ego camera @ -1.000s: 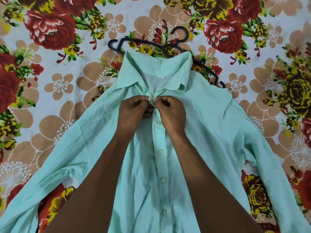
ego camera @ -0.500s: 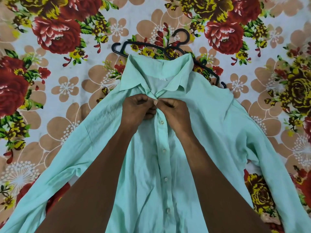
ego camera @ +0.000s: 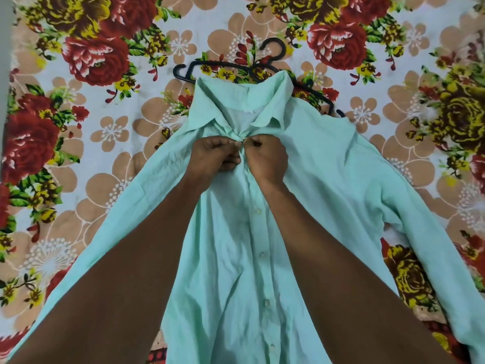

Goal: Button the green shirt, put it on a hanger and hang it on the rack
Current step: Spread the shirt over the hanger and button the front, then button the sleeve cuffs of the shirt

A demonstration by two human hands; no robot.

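The mint green shirt [ego camera: 328, 179] lies face up on the bed, collar away from me and sleeves spread to both sides. My left hand [ego camera: 214, 155] and my right hand [ego camera: 265, 158] meet just below the collar, each pinching an edge of the placket at the top button. Several white buttons run down the closed front below my hands. A black plastic hanger [ego camera: 231, 65] lies flat behind the collar, its hook pointing away and its right arm partly under the shirt's shoulder.
A bedsheet [ego camera: 91, 127] printed with red roses and tan flowers covers the whole surface under the shirt. No rack is in view.
Both hands have stayed pinched at the top of the placket, with only small finger shifts. The camera has drifted a little, so the shirt and hanger sit slightly lower in view.
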